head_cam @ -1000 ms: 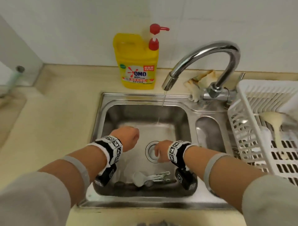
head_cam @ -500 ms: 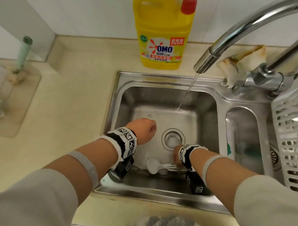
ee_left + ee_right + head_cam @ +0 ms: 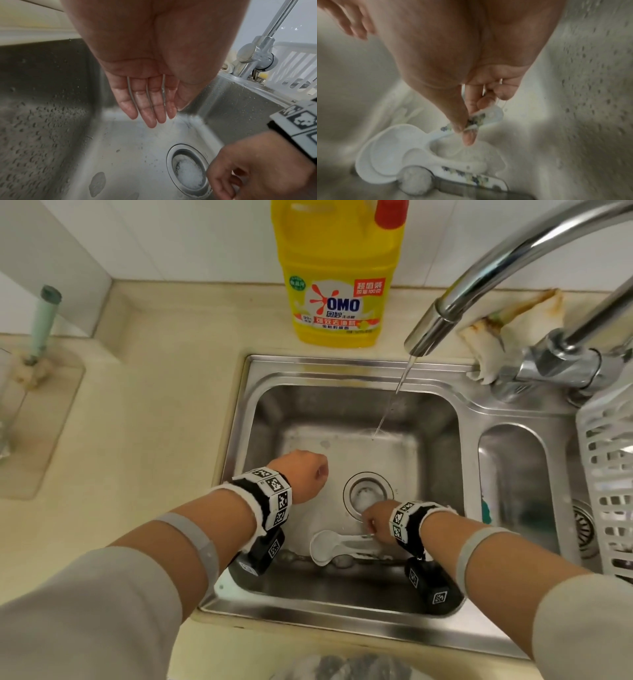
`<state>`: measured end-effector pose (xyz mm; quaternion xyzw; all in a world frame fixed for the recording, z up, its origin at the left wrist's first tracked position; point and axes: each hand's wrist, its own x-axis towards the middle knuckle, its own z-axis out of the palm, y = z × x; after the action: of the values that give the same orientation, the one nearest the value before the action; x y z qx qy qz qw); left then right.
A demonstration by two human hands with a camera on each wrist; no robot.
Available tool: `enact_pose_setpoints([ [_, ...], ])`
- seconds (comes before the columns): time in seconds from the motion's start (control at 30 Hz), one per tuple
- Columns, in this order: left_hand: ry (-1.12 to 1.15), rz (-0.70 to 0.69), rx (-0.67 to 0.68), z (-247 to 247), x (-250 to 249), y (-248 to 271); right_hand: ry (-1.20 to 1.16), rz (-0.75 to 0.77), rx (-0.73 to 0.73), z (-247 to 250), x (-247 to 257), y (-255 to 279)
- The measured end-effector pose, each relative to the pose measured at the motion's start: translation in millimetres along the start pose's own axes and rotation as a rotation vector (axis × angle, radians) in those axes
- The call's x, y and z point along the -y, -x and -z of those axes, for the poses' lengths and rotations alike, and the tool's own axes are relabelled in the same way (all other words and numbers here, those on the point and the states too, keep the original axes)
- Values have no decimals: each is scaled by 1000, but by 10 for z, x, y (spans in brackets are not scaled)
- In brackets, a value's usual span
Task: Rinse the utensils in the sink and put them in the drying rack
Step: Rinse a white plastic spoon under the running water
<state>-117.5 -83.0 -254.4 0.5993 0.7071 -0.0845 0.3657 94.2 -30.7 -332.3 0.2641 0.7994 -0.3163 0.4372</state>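
Several utensils lie at the near wall of the steel sink (image 3: 308,412). Among them are two white ceramic spoons with flowered handles and a metal spoon (image 3: 414,181). My right hand (image 3: 465,129) (image 3: 371,529) pinches the handle of the upper ceramic spoon (image 3: 390,142) (image 3: 329,546) between thumb and forefinger. The second ceramic spoon (image 3: 469,173) lies under it. My left hand (image 3: 154,108) (image 3: 305,474) hangs over the sink floor left of the drain (image 3: 368,494), its wet fingers straight and holding nothing. The white drying rack (image 3: 603,474) stands at the right edge.
The faucet (image 3: 496,268) arches over the sink and runs a thin stream of water (image 3: 394,402) onto the far floor. A yellow detergent bottle (image 3: 337,275) stands behind the sink. A smaller basin (image 3: 513,484) lies between sink and rack. A stained cloth (image 3: 507,316) sits by the tap base.
My head has leaned closer over the sink. My right hand moved from beside the drain down to the spoons and took hold of the upper ceramic spoon's handle. My left hand barely moved.
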Motion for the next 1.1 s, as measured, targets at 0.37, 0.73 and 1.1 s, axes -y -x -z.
enact_pose_setpoints([
  [0.37, -12, 37, -24, 168, -104, -189, -650, -14, -712, 559, -220, 501],
  [0.73, 523, -12, -253, 467, -474, -635, -1366, 97, -1021, 988, -523, 1064],
  [1.1, 979, -12, -277, 602, -618, -816, -1776, 213, -1137, 1206, -416, 1182],
])
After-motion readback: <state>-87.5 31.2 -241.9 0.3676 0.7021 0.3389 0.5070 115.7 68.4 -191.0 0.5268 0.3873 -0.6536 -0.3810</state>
